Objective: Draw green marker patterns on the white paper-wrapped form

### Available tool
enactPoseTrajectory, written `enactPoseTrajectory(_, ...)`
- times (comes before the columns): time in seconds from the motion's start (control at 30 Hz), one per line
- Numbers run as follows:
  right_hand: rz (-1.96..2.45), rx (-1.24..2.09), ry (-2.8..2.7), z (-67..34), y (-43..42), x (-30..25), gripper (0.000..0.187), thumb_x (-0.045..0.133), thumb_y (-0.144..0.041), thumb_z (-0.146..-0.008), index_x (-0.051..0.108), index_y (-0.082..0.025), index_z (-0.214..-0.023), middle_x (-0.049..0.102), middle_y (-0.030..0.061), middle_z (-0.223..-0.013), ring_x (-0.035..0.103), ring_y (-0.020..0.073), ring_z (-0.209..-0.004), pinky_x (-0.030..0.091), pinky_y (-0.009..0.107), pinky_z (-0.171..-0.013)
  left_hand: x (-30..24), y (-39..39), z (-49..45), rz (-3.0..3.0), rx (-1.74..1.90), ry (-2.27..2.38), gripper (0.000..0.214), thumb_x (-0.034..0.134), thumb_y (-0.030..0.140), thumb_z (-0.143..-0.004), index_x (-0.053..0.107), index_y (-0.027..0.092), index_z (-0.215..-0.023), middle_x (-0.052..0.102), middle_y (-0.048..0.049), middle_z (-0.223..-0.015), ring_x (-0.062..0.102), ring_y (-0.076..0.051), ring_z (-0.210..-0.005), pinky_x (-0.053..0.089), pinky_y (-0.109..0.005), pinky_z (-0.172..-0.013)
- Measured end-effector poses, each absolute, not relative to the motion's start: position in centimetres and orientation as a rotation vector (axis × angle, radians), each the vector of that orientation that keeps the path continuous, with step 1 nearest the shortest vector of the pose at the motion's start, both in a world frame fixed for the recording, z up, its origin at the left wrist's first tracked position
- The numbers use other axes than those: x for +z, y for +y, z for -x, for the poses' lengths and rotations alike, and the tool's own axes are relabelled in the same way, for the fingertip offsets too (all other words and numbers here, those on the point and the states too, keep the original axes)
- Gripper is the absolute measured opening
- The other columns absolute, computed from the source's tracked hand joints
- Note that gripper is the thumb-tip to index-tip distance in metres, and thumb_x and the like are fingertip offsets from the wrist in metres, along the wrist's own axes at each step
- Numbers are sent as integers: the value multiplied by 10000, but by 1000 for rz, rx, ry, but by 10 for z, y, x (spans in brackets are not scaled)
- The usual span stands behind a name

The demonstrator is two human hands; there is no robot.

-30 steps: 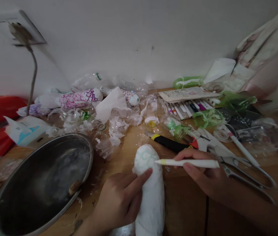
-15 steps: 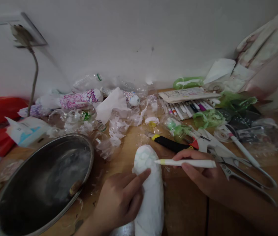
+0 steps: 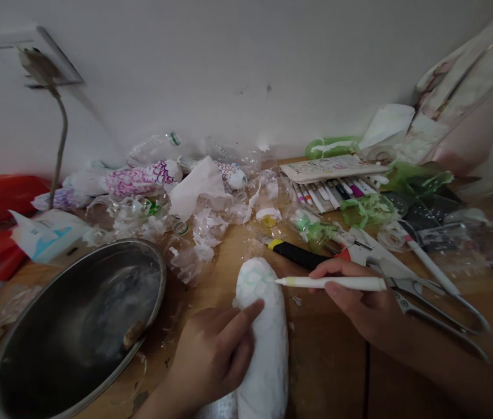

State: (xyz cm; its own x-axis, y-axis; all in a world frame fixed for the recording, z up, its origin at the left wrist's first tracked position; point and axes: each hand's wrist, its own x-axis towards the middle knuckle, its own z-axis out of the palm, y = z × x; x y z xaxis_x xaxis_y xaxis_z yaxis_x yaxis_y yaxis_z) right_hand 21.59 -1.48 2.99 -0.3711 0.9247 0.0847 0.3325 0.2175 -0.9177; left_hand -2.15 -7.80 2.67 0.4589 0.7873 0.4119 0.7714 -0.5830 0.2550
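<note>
A long, rounded form covered in white paper (image 3: pixel 268 343) lies lengthwise in front of me, with faint pale-green curved lines near its far end. My left hand (image 3: pixel 215 352) is closed against its left side, the index finger stretched over its top. My right hand (image 3: pixel 360 299) grips a white felt-tip marker (image 3: pixel 337 283) with a pale yellow-green band, held almost level. The marker's tip is at the form's right side near the far end; whether it touches the paper is hard to tell.
A metal basin (image 3: pixel 75 331) stands at left. Ahead lie a black-and-yellow utility knife (image 3: pixel 298 254), scissors (image 3: pixel 425 314), markers (image 3: pixel 320 195), patterned paper-covered forms (image 3: pixel 141 177) and plastic scraps (image 3: pixel 211 221). A red bag (image 3: pixel 6 201) lies far left; a plugged-in cord (image 3: pixel 60 145) hangs on the wall.
The marker and my right hand have shifted slightly up, its tip staying near the form's far right side. The form leans a little further left; my left hand stays nearly still.
</note>
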Motion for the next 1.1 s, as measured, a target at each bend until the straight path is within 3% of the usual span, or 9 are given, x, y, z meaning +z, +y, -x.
enactPoseTrajectory(0.13,1193,1166,-1795,-217,-16,28,149,540,-303,-865,663,-224,-893,647,-14,-640,486,101,-475,376,207,-405,27,-77,21,-2680,776,1432,289,385,98,-858,569,141,-1077,614,33,-550,567,-133,-423,405,-253,-396)
enactPoseTrajectory(0.27,1233,1042,-1748,-220,-16,25,141,524,-302,-894,643,-227,-901,681,-1,-707,593,130,-571,442,215,-452,27,-78,22,-2678,760,1444,292,394,103,-859,553,153,-1099,613,38,-554,573,-135,-426,412,-250,-394)
enactPoseTrajectory(0.43,1120,856,-1956,-214,-29,25,221,502,-268,-932,563,-279,-1143,730,11,-942,698,156,-791,566,261,-704,29,-80,18,-2630,762,1596,220,403,138,-854,522,175,-1036,608,54,-525,586,-132,-402,408,-235,-373)
enactPoseTrajectory(0.6,928,723,-2192,-204,-50,20,387,486,-235,-927,430,-265,-1309,677,56,-1201,699,181,-978,570,283,-863,28,-82,15,-2333,704,1841,199,477,283,-852,450,213,-1037,641,87,-544,615,-131,-388,447,-220,-379)
enactPoseTrajectory(0.7,899,759,-2181,-204,-57,11,429,478,-207,-927,365,-269,-1335,678,59,-1215,688,183,-1046,571,264,-883,26,-84,15,-2213,752,1837,162,491,285,-851,432,246,-997,647,102,-539,612,-131,-371,435,-207,-360)
enactPoseTrajectory(0.87,835,722,-2078,-202,-65,8,364,433,-318,-957,352,-335,-1312,688,62,-1193,659,282,-1115,597,382,-829,25,-88,10,-1915,927,1675,153,475,290,-884,365,272,-989,638,92,-581,603,-105,-398,420,-156,-343)
enactPoseTrajectory(1.0,796,688,-1965,-197,-71,18,325,336,-388,-992,366,-383,-1316,684,25,-1182,639,242,-1139,578,337,-835,24,-92,3,-1715,944,1490,176,463,306,-914,314,282,-1003,702,38,-758,662,-112,-531,519,-179,-435)
enactPoseTrajectory(1.1,656,655,-2094,-201,-68,21,430,457,-387,-950,338,-378,-1363,670,25,-1232,651,239,-1119,577,317,-850,19,-91,1,-1567,932,1403,226,478,359,-913,281,281,-993,722,-8,-833,697,-136,-617,557,-211,-483)
